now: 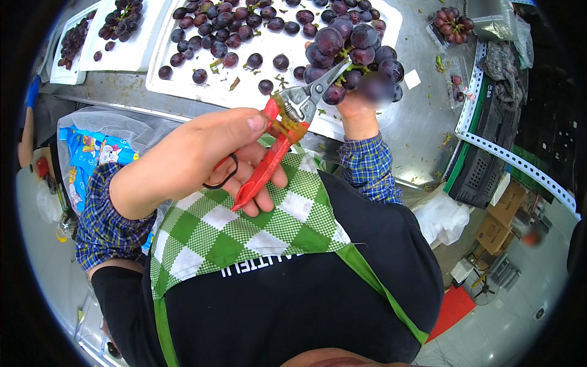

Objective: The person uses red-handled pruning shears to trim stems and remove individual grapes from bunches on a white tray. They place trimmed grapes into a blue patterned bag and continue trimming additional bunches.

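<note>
Red-handled pruning shears [270, 160] with a coil spring rest in my left hand [197, 156], palm up, its thumb by the upper handle and its fingers under the lower one. Something brown and stringy is wrapped around the handles near the pivot. The metal blades reach over a bunch of large purple grapes [330, 41], their tip at its green stems. Beneath that bunch is my right hand [357, 110], holding it up from below; the grapes hide most of its fingers. One grape at the lower right looks blurred.
A white foam tray [160, 78] with many loose grapes and stem scraps lies on the metal table [422, 137]. Further left, other white trays [87, 59] hold bunches. At right are a bunch [451, 25] on clear plastic, a perforated metal rail [518, 149] and dark crates [474, 160].
</note>
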`<state>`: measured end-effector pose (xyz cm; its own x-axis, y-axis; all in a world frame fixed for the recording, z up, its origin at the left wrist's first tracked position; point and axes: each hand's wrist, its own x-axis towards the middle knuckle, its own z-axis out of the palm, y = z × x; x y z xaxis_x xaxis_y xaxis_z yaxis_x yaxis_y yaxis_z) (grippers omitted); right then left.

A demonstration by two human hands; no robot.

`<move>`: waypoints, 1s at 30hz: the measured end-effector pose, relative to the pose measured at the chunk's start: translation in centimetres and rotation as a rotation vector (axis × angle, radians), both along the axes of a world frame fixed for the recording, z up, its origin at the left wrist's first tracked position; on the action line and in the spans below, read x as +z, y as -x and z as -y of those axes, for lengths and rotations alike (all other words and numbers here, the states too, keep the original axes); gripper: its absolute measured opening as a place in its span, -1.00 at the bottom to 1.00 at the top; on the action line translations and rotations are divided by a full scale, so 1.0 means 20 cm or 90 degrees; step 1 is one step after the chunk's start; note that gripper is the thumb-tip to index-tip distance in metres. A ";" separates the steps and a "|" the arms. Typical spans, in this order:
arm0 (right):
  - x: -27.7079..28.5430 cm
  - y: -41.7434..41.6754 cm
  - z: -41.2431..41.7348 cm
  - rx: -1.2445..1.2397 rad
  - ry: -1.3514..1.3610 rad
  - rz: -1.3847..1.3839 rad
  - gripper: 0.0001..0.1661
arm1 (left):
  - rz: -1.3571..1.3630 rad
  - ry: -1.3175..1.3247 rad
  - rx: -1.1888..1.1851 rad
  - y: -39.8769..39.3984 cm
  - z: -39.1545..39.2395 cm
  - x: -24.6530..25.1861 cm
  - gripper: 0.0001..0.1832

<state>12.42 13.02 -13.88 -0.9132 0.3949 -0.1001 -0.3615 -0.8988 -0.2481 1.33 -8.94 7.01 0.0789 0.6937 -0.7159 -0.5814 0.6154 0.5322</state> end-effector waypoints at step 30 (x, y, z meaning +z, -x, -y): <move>-0.03 -0.06 0.05 -0.035 -0.176 0.106 -0.35 | 0.018 0.098 0.036 0.04 -0.13 -0.07 -0.56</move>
